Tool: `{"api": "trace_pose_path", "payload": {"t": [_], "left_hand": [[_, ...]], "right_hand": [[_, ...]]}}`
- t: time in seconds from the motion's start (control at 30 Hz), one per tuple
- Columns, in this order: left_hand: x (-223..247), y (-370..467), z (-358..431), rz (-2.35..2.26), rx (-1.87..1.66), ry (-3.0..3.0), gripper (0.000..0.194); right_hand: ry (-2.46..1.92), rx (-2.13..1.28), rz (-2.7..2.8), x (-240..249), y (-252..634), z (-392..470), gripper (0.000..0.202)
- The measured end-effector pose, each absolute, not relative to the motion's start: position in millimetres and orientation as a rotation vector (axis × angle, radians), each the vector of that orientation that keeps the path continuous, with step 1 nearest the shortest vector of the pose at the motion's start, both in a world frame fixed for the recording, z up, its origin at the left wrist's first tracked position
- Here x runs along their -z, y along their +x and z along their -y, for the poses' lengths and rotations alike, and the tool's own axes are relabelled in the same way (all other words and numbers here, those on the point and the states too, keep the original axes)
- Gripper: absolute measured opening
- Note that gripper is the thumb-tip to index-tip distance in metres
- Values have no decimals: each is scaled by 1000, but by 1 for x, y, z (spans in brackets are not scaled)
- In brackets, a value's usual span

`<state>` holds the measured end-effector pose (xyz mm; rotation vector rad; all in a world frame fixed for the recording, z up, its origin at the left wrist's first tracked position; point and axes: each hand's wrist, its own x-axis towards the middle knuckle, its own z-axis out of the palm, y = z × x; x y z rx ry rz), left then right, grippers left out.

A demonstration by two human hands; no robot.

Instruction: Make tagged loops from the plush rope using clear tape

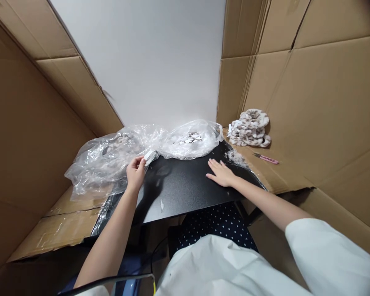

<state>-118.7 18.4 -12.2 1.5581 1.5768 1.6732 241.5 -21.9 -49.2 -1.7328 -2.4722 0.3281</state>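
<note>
My left hand [136, 169] is closed, pinching a white looped strip [151, 157] between thumb and fingers above the left part of the black tabletop [179, 185]. What the strip is made of cannot be told. Just behind that hand lies a clear plastic bag [89, 164] with fluffy beige-grey items inside. Beside it, at the back of the table, rests a second clear bag [193, 142] holding white and dark contents. My right hand [221, 172] lies palm down on the tabletop, fingers spread, with nothing in it. Close to its fingertips is a scatter of pale fluff [236, 157].
To the right, a pile of fluffy beige-white rings [249, 128] with white tags sits on cardboard. Pink-handled thread snips [266, 158] lie in front of it. Cardboard walls [336, 102] stand on both sides, and a white panel [144, 57] closes the back.
</note>
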Motion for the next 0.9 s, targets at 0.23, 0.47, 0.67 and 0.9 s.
{"api": "trace_pose_path", "payload": {"t": [0.23, 0.47, 0.67, 0.9], "left_hand": [[10, -129, -18, -1574, -1673, 1571, 34], [14, -130, -13, -1593, -1665, 1572, 36], [17, -128, -13, -1610, -1648, 1589, 33], [31, -129, -15, -1664, -1613, 1676, 33]], "right_hand": [[-1676, -283, 2504, 23, 240, 30, 75], [-1300, -418, 2699, 40, 206, 105, 75], [-1387, -350, 2687, 50, 264, 83, 74], [-1589, -251, 2629, 42, 328, 56, 68]]}}
